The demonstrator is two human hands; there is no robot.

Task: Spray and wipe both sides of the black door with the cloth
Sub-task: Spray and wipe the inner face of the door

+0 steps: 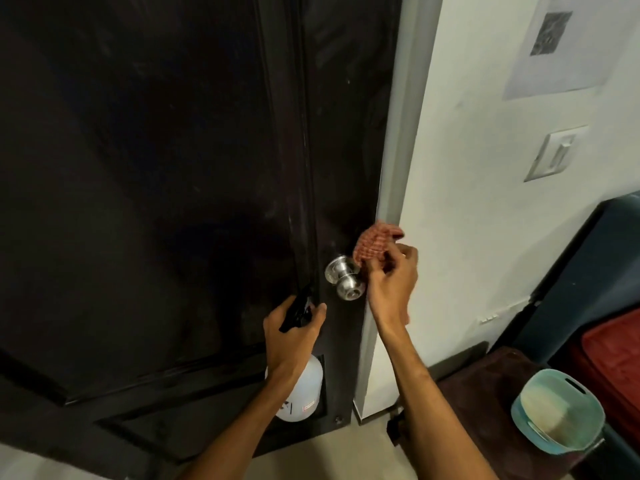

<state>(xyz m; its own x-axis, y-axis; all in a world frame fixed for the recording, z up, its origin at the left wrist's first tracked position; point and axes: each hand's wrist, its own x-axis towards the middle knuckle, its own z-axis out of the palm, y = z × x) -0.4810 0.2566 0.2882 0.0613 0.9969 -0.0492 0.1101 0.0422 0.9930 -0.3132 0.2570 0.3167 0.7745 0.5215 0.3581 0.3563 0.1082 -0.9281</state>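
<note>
The black door fills the left and centre of the view, its latch edge running down beside the pale frame and white wall. The right hand is bunched around a red checked cloth, fingers curled and pinching it, with the cloth pressed to the door edge at about 1 o'clock from the knob; the hand itself sits just right of the knob, at its 3 o'clock. The left hand is closed around the black trigger head of a spray bottle, thumb up along the top; its white body hangs below the wrist, close in front of the door's lower panel. This hand lies at 7 o'clock from the knob, near it but apart. The two hands are near each other, not touching. On the wall, at 2 o'clock from the cloth, are a switch and a paper sheet; a teal bin stands at lower right
</note>
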